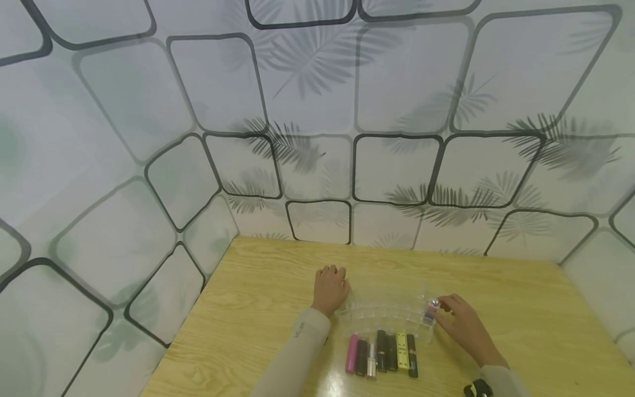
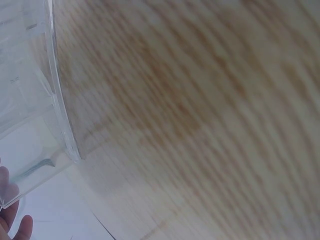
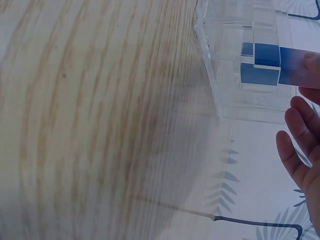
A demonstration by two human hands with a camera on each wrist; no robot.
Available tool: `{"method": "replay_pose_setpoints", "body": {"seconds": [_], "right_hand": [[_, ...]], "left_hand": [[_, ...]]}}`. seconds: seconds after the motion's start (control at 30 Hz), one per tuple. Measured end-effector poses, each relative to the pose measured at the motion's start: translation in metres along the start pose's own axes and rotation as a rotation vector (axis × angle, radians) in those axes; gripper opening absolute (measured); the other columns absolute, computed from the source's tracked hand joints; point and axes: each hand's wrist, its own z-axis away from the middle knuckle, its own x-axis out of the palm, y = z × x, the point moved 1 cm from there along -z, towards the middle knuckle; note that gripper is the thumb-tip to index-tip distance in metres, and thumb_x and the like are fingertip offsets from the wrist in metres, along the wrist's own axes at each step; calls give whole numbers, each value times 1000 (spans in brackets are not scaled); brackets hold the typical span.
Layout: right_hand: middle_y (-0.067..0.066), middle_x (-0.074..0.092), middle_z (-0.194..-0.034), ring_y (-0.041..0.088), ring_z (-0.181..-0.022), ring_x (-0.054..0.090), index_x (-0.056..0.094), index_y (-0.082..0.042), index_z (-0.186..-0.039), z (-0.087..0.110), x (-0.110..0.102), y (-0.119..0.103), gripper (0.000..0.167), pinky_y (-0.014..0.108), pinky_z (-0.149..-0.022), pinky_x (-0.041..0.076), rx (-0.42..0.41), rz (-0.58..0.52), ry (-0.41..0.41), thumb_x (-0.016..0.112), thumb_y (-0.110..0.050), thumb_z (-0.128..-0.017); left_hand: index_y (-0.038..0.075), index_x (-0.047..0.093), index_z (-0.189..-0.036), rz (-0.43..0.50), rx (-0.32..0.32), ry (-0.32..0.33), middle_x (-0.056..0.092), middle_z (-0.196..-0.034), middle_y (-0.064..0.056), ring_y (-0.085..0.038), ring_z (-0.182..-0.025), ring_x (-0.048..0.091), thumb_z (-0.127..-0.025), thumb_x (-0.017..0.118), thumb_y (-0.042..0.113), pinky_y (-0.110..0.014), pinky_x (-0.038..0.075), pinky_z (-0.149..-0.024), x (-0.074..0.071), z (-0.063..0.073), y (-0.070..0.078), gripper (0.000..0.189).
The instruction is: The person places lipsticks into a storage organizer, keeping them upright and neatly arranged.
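One blue-to-pink cosmetic tube (image 3: 292, 65) stands, its long axis roughly upright, in a slot at the three-o'clock end of the clear, rigid acrylic organizer (image 1: 379, 313). It lies at ten o'clock from the right hand (image 1: 465, 325), the nearer one, whose thumb and finger pinch its upper part. The left hand (image 1: 329, 289) is at the organizer's ten-o'clock corner; whether it grips, I cannot tell. Toward six o'clock, a magenta tube (image 1: 351, 354) and a yellow patterned case (image 1: 402, 350) lie among slim black tubes (image 1: 381, 351) on the wood-grained tabletop (image 1: 258, 286).
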Motion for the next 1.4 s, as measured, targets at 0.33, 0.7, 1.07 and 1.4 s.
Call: {"method": "replay_pose_setpoints", "body": {"seconds": [0.33,0.7,1.07,1.4], "right_hand": [[5,63,-86,22,-76,59,65,-2,-96,3,-3,-2,31,37,-66,52,46,30,-1,78,-13,-71],[17,65,-88,30,-78,61,60,6,-101,3,-18,-25,41,49,-70,50,124,89,41,78,-14,-70],[12,62,-72,22,-63,57,59,3,-85,10,-19,-54,30,40,-57,48,68,170,151,77,-9,-64],[4,62,-72,15,-63,56,60,-4,-84,21,2,-71,28,33,-54,46,38,203,72,77,-14,-65]], "left_hand": [[14,63,-93,12,-2,7,62,-83,-2,-17,-78,57,-84,61,24,-36,49,-78,0,0,0,13],[14,64,-95,-10,-13,-21,62,-85,-2,-18,-82,58,-85,61,25,-37,49,-81,-2,0,1,15],[14,64,-94,-22,-10,-11,62,-85,-2,-18,-82,58,-84,62,25,-36,49,-81,-5,0,1,15],[15,63,-95,-21,-14,-32,61,-85,-2,-17,-83,57,-84,62,25,-36,48,-81,-2,0,0,15]]}}
